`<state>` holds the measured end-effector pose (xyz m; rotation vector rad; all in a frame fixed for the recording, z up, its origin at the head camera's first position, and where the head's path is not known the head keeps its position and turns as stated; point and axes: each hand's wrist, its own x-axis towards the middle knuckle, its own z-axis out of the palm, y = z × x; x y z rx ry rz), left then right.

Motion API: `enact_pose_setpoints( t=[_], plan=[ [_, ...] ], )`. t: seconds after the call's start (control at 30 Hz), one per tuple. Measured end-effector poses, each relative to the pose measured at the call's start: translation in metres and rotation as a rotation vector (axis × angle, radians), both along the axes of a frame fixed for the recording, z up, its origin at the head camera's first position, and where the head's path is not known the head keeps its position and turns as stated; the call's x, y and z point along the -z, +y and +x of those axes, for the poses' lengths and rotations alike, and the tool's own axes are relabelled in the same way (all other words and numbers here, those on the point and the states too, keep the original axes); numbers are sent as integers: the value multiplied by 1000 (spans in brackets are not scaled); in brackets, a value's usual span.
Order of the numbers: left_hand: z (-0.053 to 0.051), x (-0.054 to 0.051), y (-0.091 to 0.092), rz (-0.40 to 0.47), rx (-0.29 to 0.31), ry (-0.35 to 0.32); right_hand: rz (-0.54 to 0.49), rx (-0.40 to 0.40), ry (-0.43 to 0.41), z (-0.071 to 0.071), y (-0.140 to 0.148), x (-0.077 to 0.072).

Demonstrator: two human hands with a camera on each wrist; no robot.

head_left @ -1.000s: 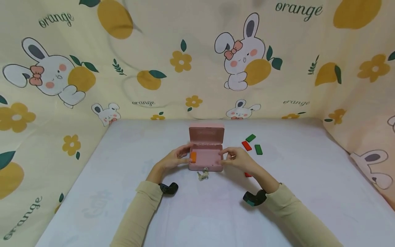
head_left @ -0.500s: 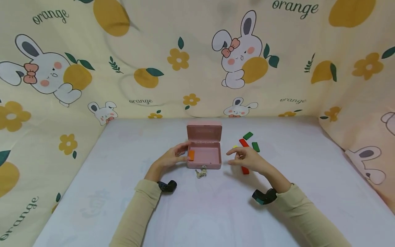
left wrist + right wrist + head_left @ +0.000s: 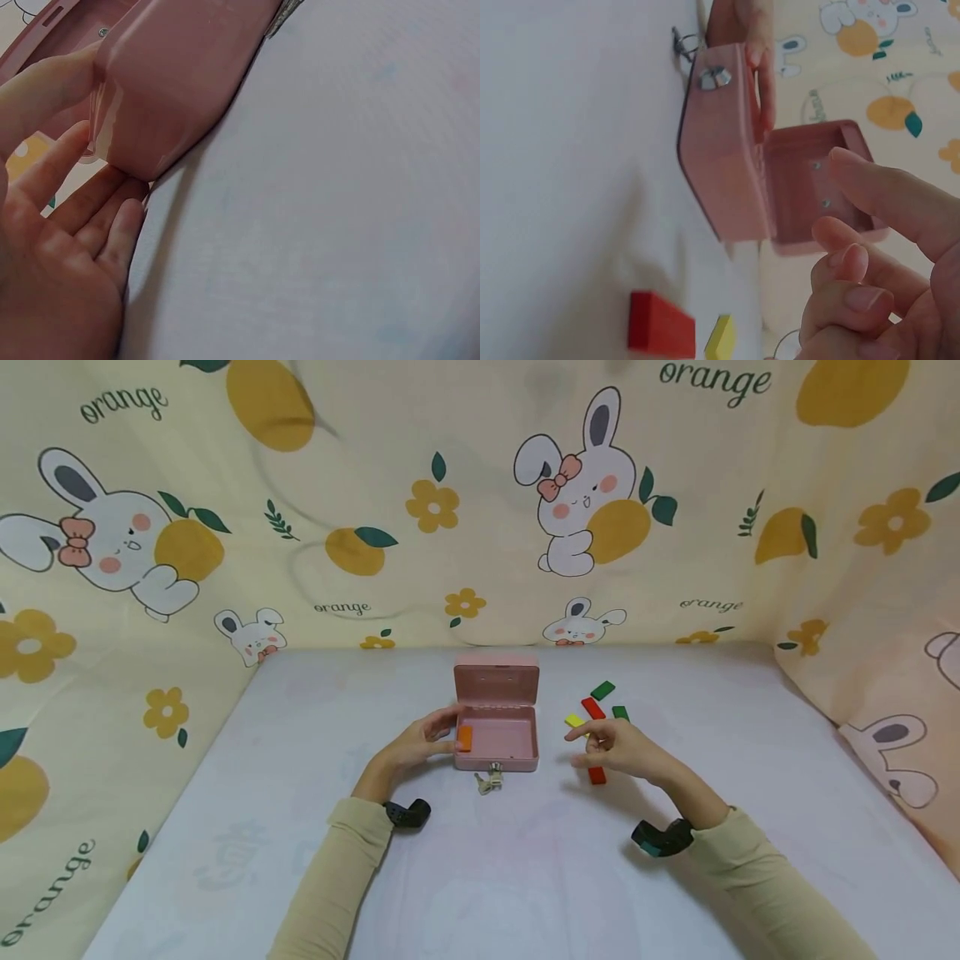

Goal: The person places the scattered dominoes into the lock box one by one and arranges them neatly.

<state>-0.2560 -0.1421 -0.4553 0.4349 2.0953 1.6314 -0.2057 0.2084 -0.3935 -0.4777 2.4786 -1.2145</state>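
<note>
The left hand (image 3: 412, 750) touches the left wall of the pink box (image 3: 516, 765); some fingertips are hidden there, so whether it pinches the wall or merely braces it, I cannot tell. The left-wrist view cuts the box off at the top. The right hand (image 3: 622, 752) hangs right of the box, thumb and forefinger spread with only air between, covering parts of the lower red block (image 3: 597, 775) and the nearer green block (image 3: 621, 712). The keys (image 3: 486, 784) at the box's front are too small to count. Inside, 1 orange block (image 3: 465, 739) lies by the left wall. The open lid (image 3: 497, 685) stands near the tabletop's far edge. Bare tabletop (image 3: 480, 877) separates box and right hand, and runs frontward between the 2 sleeves, cut off below.
</note>
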Motion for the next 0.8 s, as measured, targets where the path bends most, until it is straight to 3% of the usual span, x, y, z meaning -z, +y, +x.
enact_pose_setpoints(
  t=[0.43,0.8],
  plan=[
    [2,-1,0,-30,0,3,19,24,-62,3,17,8],
    [3,-3,1,-41,-28,-28,-23,-45,-92,2,28,14]
  ],
)
